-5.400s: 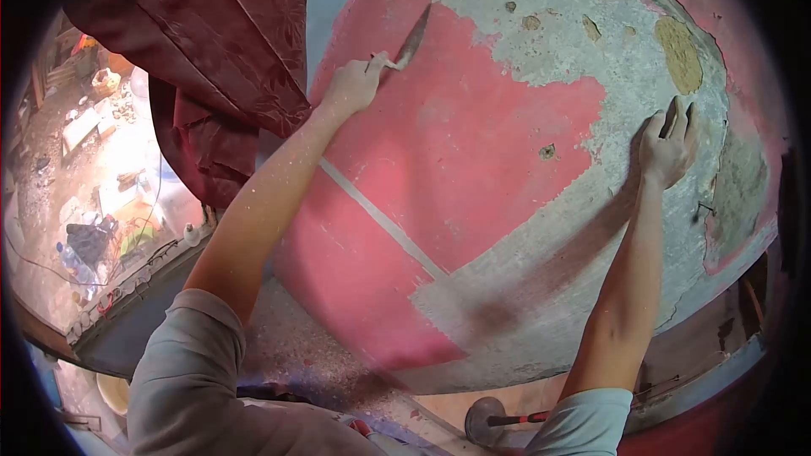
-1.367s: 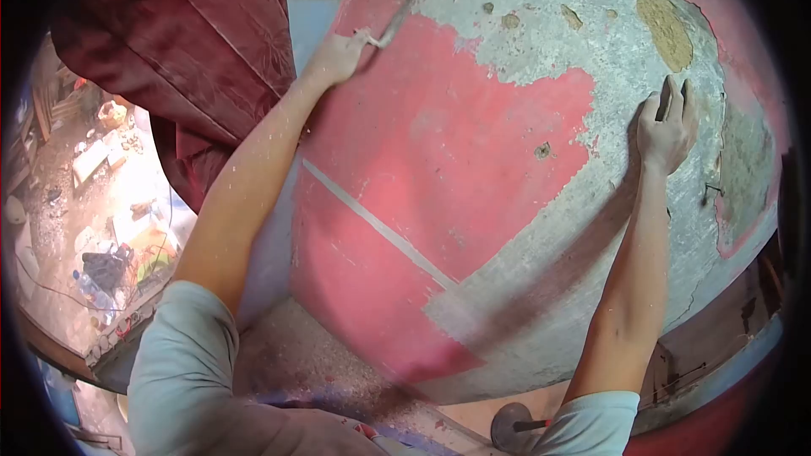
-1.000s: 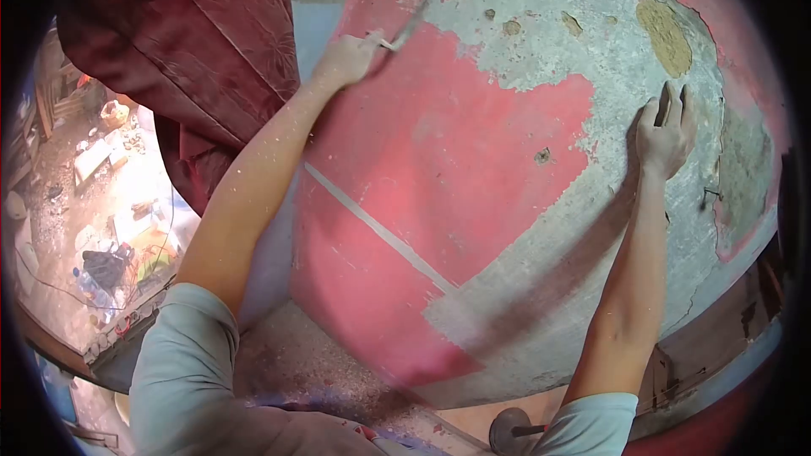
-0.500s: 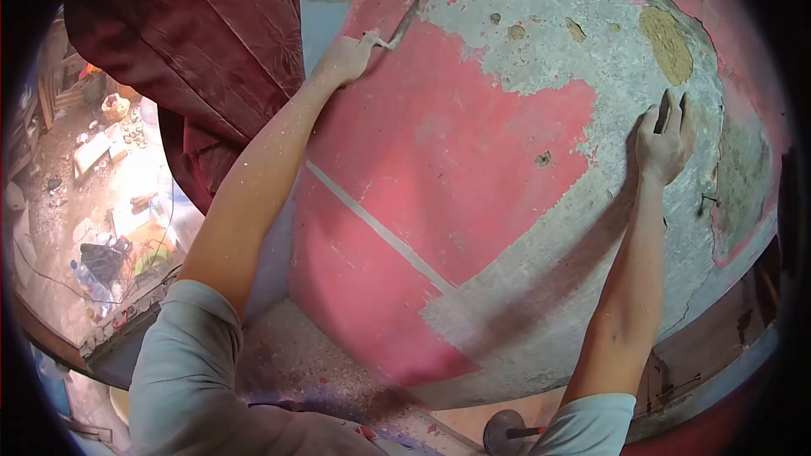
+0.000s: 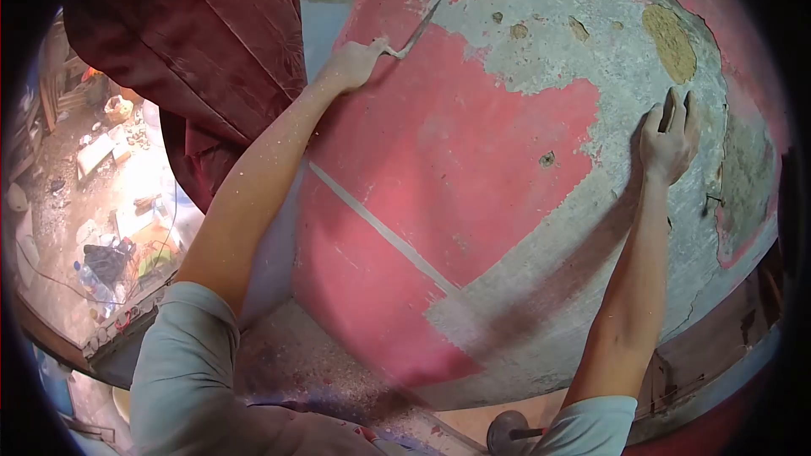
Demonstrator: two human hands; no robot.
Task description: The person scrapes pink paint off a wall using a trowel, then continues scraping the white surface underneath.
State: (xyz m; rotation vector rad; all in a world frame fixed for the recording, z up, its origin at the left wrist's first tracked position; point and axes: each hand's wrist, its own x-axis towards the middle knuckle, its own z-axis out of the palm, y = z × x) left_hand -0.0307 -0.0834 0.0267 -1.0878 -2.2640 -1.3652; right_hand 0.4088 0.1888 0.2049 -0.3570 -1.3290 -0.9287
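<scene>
My left hand (image 5: 356, 63) is closed round the handle of a trowel (image 5: 420, 29) with a bent neck, its thin blade seen nearly edge-on. The blade points up and right, at the border between pink paint and exposed grey on the wall (image 5: 473, 152); whether its edge touches cannot be made out. Against the bare grey part rests my right hand (image 5: 669, 139), empty, fingers apart and pointing up. Just above those fingers is a large tan patch (image 5: 670, 42). Smaller holes and tan spots dot the grey area.
A dark red curtain (image 5: 203, 42) hangs left of the wall. Beyond it lies bright ground with rubble (image 5: 110, 152) and scraps. Paint flakes cover the floor (image 5: 312, 355) below. A dark round object (image 5: 507, 432) is near my right sleeve. A nail (image 5: 716, 199) sticks out at right.
The trowel blade has shifted a little right and down along the paint border, with my left hand following slightly. My right hand keeps its place on the wall.
</scene>
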